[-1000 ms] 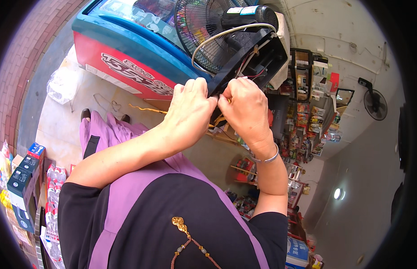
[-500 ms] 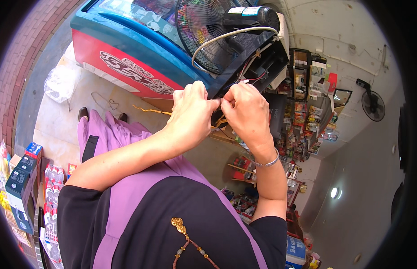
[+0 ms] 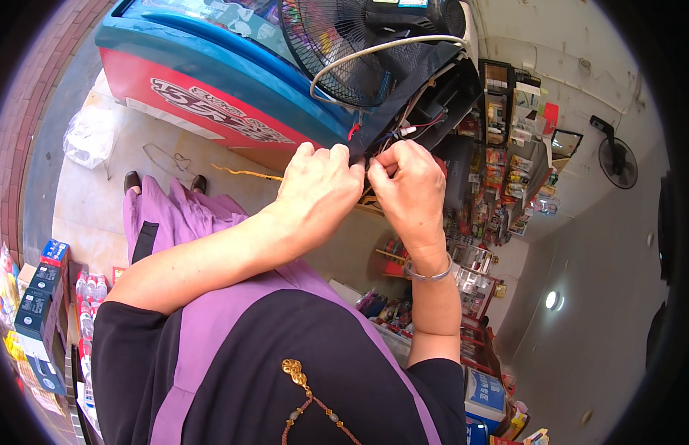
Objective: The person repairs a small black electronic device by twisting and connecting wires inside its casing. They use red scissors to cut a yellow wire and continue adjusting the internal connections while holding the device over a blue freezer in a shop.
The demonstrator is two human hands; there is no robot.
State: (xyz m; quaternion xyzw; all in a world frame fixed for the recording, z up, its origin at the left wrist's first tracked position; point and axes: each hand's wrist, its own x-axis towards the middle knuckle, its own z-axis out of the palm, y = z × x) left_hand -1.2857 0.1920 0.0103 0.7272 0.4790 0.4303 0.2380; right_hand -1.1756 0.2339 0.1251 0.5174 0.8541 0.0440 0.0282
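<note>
Both hands are close together at the lower edge of an open black plastic housing (image 3: 436, 96), with loose wires and a white connector (image 3: 408, 131) inside. My left hand (image 3: 320, 182) is closed, knuckles up, at the housing's near corner; what its fingers grip is hidden. Beside it, my right hand (image 3: 409, 189) pinches thumb to forefinger on something too small to make out among the dark wires. A yellow cord (image 3: 244, 173) sticks out to the left behind my left hand, and yellow strands show below the fingertips. The housing adjoins a black fan (image 3: 341, 52) with a pale cable (image 3: 374, 53).
A blue and red chest freezer (image 3: 211, 104) stands beyond my hands, under the fan. A clear plastic bag (image 3: 91, 137) lies on the floor. Boxes (image 3: 39, 304) and bottles (image 3: 86, 311) are at left, stocked shelves (image 3: 500, 163) at right, with a wall fan (image 3: 617, 163).
The view has shifted slightly, so the freezer and fan sit higher and further left. My fingers stay at the same corner; a red bit beside the housing now shows above my left hand.
</note>
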